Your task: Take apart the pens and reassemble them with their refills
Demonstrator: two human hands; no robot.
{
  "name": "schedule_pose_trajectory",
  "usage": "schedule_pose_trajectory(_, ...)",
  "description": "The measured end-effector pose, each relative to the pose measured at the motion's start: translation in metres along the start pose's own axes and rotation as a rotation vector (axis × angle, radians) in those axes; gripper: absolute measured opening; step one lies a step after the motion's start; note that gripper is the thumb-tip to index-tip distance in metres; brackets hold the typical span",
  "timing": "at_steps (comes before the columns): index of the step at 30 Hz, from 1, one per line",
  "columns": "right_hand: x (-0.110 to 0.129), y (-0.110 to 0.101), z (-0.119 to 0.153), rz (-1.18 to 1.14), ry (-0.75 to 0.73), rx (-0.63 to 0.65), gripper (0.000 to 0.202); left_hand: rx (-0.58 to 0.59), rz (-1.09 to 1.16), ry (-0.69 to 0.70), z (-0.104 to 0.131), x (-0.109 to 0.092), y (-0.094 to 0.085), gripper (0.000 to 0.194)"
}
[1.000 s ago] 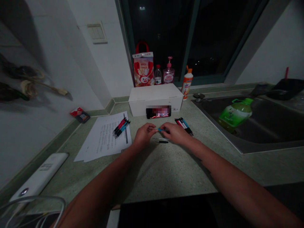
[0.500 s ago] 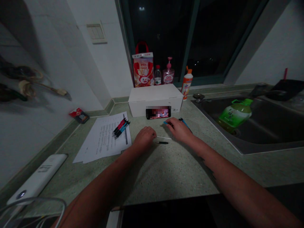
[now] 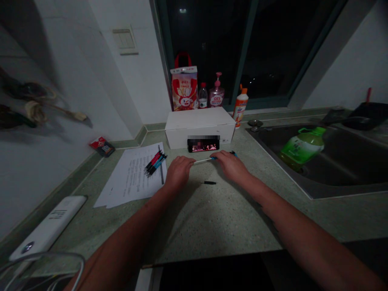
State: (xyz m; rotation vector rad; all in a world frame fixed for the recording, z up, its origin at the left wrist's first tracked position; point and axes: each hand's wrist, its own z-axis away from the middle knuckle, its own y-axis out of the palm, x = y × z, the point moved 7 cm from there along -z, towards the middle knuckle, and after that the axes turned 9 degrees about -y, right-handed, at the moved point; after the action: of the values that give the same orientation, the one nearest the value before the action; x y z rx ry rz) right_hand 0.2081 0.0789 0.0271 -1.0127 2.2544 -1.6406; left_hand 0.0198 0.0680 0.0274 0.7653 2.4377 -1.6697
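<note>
Nearest, the front edge of the surface runs across below the forearms, with a pale cable curving at the lower left and a long white device lying aslant by the left wall. From that edge a broad speckled stretch reaches back between the forearms to a black pen part, which lies side to side, its narrow tip pointing left.

Just beyond it, the left hand pinches the left end of a thin white rod. The rod's long axis runs left to right, almost level, the right end slightly farther away. That end meets a blue pen piece grasped in the fingertips of the right hand; whether the rod enters it is too small to tell.

Left of the left hand, red and blue pens lie slantwise on printed sheets, tips toward the person. More pens show behind the right hand, mostly hidden. Farther right, the sink bounds the surface with its slanting rim.

Beyond the hands, a narrow strip separates them from a phone leaning on a white box; bottles stand behind the box.
</note>
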Motion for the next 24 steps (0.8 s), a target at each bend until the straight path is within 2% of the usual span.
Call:
schedule_pose_trajectory(5, 0.013, 0.002, 0.0, -0.031, -0.051, 0.064, 0.035, 0.0, -0.016, 0.051, 0.001, -0.005, 0.002, 0.024)
schedule_pose_trajectory(8, 0.026, 0.007, 0.001, -0.06, -0.127, 0.115, 0.047, 0.035, -0.019, 0.074, 0.003, -0.011, 0.004, 0.021)
schedule_pose_trajectory(10, 0.03, 0.009, 0.001, -0.082, -0.154, 0.124, 0.054, -0.018, 0.004, 0.057, 0.005, -0.014, -0.003, 0.023)
schedule_pose_trajectory(12, 0.027, 0.008, 0.001, -0.096, -0.13, 0.1, 0.053, -0.131, 0.039, 0.041, 0.007, -0.017, -0.015, 0.035)
schedule_pose_trajectory(14, 0.02, 0.005, 0.0, -0.107, -0.079, 0.047, 0.049, -0.194, 0.069, 0.071, 0.01, -0.022, -0.022, 0.037)
schedule_pose_trajectory(16, 0.011, 0.001, 0.0, -0.121, -0.035, -0.008, 0.047, -0.109, 0.088, 0.17, 0.013, -0.032, -0.017, 0.029)
schedule_pose_trajectory(20, 0.001, 0.0, -0.001, -0.134, 0.008, -0.053, 0.044, 0.222, 0.065, 0.349, 0.023, -0.048, 0.012, 0.019)
schedule_pose_trajectory(22, 0.0, 0.001, 0.0, -0.129, 0.006, -0.044, 0.042, 0.289, 0.033, 0.347, 0.024, -0.049, 0.022, 0.012)
schedule_pose_trajectory(24, 0.0, 0.002, 0.0, -0.118, -0.007, -0.036, 0.041, 0.276, 0.024, 0.28, 0.02, -0.045, 0.025, 0.009)
